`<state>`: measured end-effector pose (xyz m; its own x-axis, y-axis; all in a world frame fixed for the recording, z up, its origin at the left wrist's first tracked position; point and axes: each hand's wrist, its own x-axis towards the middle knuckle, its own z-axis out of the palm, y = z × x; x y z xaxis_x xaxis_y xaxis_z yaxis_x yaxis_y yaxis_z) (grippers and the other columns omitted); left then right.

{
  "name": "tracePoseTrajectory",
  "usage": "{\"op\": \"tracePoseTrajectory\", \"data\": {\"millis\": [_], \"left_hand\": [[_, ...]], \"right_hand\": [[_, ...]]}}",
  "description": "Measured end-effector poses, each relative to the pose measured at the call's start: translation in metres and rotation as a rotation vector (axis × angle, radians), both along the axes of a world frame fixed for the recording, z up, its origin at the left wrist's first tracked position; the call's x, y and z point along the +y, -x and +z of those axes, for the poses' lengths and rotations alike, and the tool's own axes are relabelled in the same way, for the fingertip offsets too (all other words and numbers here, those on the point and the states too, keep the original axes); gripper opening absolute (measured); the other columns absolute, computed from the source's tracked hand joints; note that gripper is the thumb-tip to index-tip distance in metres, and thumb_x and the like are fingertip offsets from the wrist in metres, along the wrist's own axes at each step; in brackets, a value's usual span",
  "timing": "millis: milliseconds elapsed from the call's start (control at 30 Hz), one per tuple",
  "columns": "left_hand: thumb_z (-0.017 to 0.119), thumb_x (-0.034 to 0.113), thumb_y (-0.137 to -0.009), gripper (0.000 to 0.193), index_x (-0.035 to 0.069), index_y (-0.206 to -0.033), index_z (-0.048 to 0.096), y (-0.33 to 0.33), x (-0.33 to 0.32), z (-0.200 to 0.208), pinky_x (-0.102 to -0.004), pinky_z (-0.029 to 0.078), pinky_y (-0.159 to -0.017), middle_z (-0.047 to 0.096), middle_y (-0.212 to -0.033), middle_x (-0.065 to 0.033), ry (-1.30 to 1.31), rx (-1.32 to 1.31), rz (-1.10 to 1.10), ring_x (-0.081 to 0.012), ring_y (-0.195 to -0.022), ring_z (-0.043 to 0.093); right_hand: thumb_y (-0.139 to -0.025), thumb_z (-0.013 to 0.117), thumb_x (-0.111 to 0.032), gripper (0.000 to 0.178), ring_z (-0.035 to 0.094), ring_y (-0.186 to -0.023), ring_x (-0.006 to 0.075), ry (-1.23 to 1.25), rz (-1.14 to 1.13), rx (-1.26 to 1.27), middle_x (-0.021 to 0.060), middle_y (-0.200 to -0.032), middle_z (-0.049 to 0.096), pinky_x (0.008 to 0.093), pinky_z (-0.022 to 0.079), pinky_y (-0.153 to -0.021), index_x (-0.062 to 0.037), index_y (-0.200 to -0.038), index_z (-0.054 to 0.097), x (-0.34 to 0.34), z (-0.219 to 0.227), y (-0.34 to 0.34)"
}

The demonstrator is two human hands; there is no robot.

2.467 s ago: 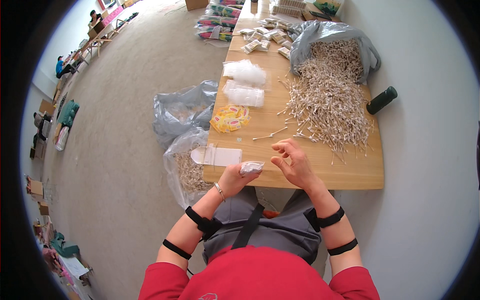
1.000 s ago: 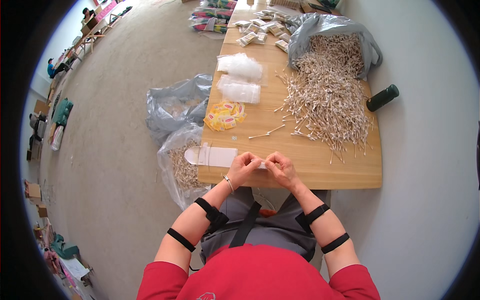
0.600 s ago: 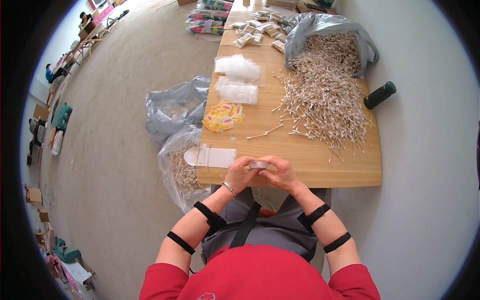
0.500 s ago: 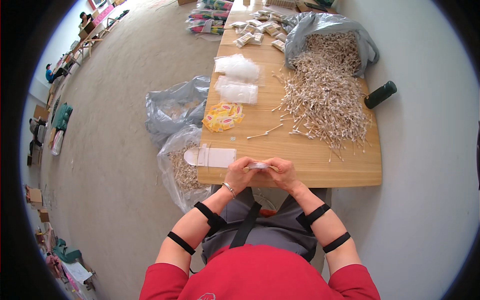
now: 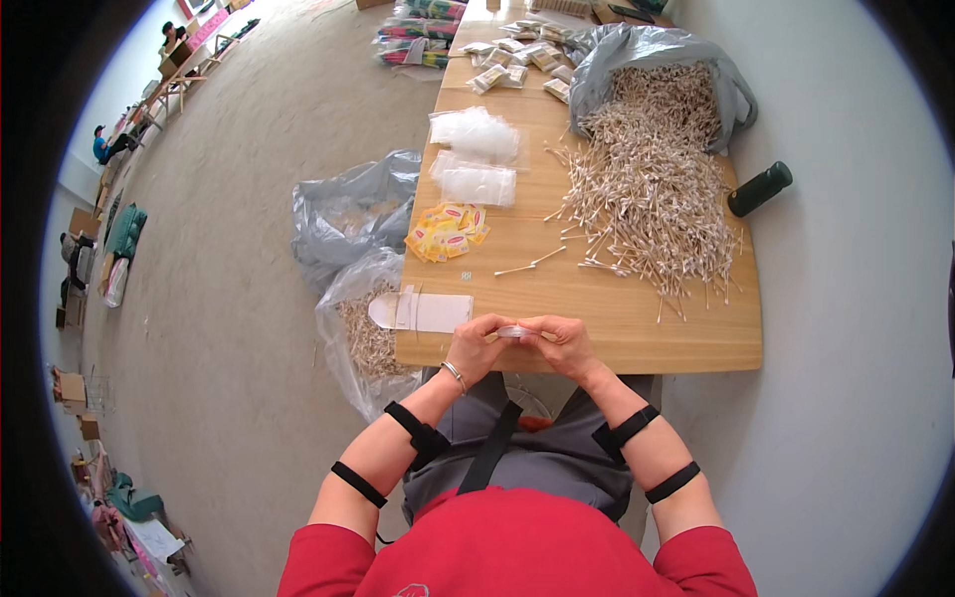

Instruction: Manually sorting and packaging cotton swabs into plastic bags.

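Between my two hands, at the table's near edge, is a small whitish plastic bag (image 5: 516, 331); its contents are too small to make out. My left hand (image 5: 477, 343) is closed on its left end, fingers bent around it. The other end is pinched by my right hand (image 5: 560, 344), thumb and fingertips close to the left ones. Just left of my left hand lies a white card-like piece (image 5: 438, 311) with a rounded end and a strip across it. Yellow-and-white printed slips (image 5: 448, 233) lie farther back, and two loose cotton swabs (image 5: 529, 263) rest on the wood.
A large heap of cotton swabs (image 5: 657, 189) spills from a grey plastic bag (image 5: 731, 85). Clear bags (image 5: 477, 181) are stacked left, filled packets (image 5: 517, 58) at the back. A green bottle (image 5: 760, 189) stands by the wall. Plastic sacks (image 5: 348, 224) sit beside the table (image 5: 617, 343).
My fingers have shifted slightly on the small bag, with my right fingertips closer to my left. The things on the table stay where they were.
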<state>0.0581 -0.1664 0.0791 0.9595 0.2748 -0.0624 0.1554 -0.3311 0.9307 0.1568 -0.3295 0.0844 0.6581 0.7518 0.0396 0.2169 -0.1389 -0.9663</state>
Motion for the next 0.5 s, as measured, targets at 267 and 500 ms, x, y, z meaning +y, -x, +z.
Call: {"op": "tracePoseTrajectory", "data": {"millis": [267, 500], "left_hand": [[0.065, 0.005, -0.085, 0.015, -0.001, -0.099, 0.066, 0.002, 0.004, -0.011, -0.0228, 0.05, -0.076, 0.067, -0.096, -0.006, 0.279, -0.141, 0.016, -0.0091, -0.086, 0.061], [0.061, 0.011, -0.089, 0.012, -0.001, -0.089, 0.063, -0.004, 0.002, 0.007, -0.0208, 0.048, -0.069, 0.064, -0.082, -0.0009, 0.293, 0.09, 0.085, -0.0047, -0.08, 0.057]], "right_hand": [[-0.081, 0.069, -0.012, 0.018, 0.061, -0.095, 0.0165, -0.036, 0.01, 0.138, 0.0086, -0.096, 0.068, 0.028, 0.046, -0.086, -0.0049, -0.098, 0.07, 0.0, -0.004, -0.005], [-0.082, 0.067, -0.012, 0.01, 0.058, -0.082, 0.0153, 0.029, -0.034, 0.153, 0.0053, -0.082, 0.064, 0.0276, 0.046, -0.075, -0.0022, -0.083, 0.067, 0.006, -0.01, -0.011]]}}
